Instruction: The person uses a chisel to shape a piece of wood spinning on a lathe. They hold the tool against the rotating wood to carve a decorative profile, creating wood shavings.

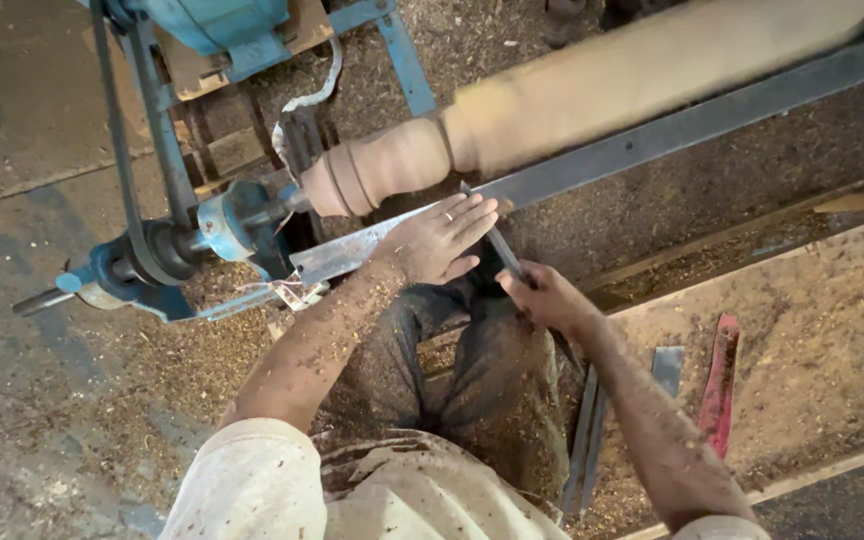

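The left hand point(442, 240) lies flat, fingers spread, on the metal bar point(652, 135) just below the spinning wood point(552, 110). The right hand point(542, 295) grips a long chisel point(500, 250) beside it.

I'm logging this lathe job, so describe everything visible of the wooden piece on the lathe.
The wooden workpiece is a long, pale tan, round spindle lying across the lathe, running from the blue headstock end up toward the right. Its left end is turned into a narrower neck with rings and a rounded knob; the rest is thicker, plain and blurred, as if spinning. The chisel, gripped by the right hand and steadied under the left hand on the metal tool rest, points at it near the step.
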